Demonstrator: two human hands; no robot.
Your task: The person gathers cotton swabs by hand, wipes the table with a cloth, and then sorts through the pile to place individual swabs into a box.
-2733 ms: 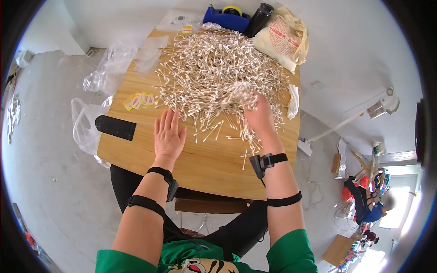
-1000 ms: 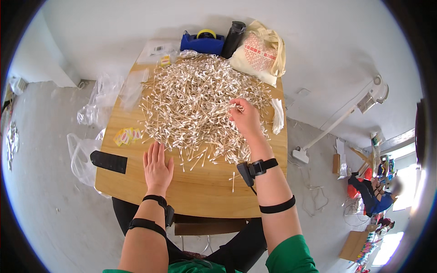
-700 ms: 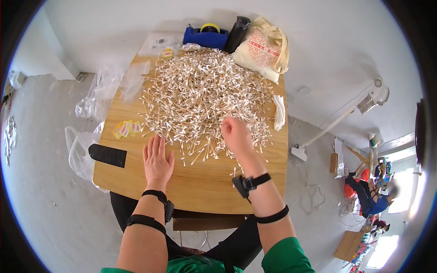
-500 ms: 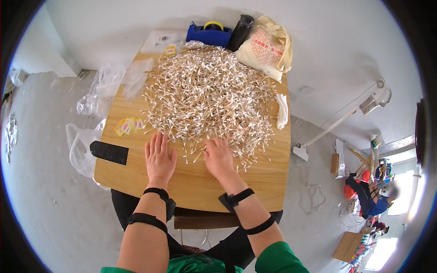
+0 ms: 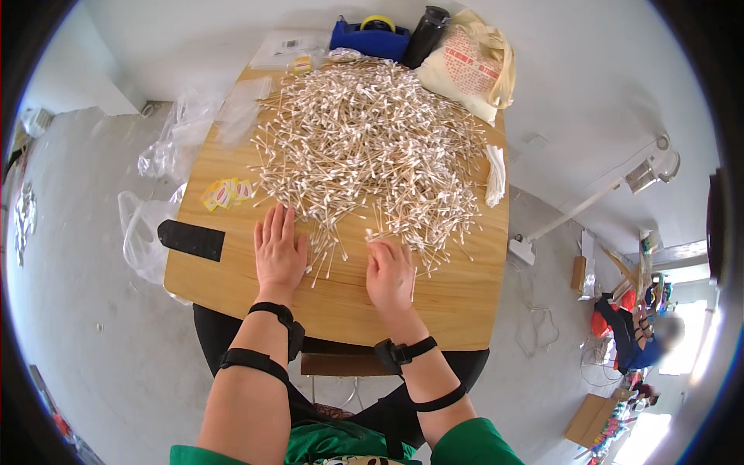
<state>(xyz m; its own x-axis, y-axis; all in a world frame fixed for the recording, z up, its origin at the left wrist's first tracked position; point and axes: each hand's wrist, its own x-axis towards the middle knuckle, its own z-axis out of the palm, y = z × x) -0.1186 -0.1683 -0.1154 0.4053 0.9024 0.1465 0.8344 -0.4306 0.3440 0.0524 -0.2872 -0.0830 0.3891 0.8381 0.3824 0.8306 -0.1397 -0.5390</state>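
A broad heap of cotton swabs [image 5: 364,147] with wooden sticks and white tips covers the middle of the wooden table [image 5: 333,314]. My left hand [image 5: 280,252] lies flat, fingers stretched, at the heap's near left edge beside some scattered swabs. To its right, my right hand [image 5: 390,275] is closed with curled fingers at the near edge of the heap. White swab tips show at its fingertips and a stick lies along its right side; how many swabs it holds is hidden.
Small yellow cards [image 5: 226,193] and a black strap [image 5: 191,241] lie at left, near clear plastic bags [image 5: 143,236]. White paper strips [image 5: 495,176] sit at right. A blue tape dispenser [image 5: 370,39], black bottle [image 5: 425,36] and cloth bag [image 5: 467,68] stand at the back.
My right hand has drawn back from the heap and its fingers have curled in. A gap of bare wood has appeared in the heap's near edge. My left hand stays flat.
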